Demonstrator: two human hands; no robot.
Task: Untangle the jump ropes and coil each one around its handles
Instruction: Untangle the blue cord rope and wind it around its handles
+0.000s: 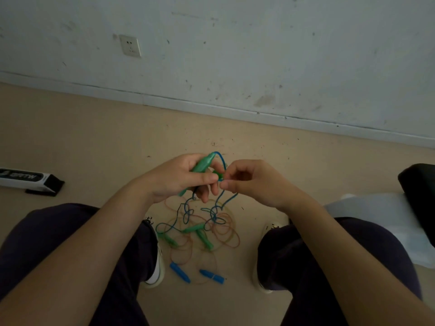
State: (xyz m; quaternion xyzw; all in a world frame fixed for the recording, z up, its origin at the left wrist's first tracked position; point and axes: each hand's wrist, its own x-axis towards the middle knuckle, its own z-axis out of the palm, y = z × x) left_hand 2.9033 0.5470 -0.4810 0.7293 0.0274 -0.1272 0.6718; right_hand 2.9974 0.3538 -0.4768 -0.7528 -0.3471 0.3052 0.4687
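The floor [94, 142] fills the middle of the frame, and on it, lower centre between the person's feet, lies the tangle of jump ropes [207, 229]: orange-red loops spread widest, a blue cord knotted across them, green handles [200, 234] in the heap and two blue handles [195, 274] lying apart just below it. They are probably left down there so that only one rope is worked at a time.

Above the heap, at centre frame, the left hand [179, 177] grips a raised green handle [203, 164], fingers curled round it, likely to keep it steady as a core for winding. The right hand [256, 182], just beside it, pinches the blue cord [222, 161] between thumb and fingertips where it arches off the handle's tip, seemingly to feed it through or lay a turn.

At the left edge a white and black box [28, 180] is cut off by the frame. How the blue cord passes between the two hands is hidden by the fingers, and which handle belongs to which rope cannot be told from the knotting. A dark object [421, 196] at the right edge is too cropped to identify.
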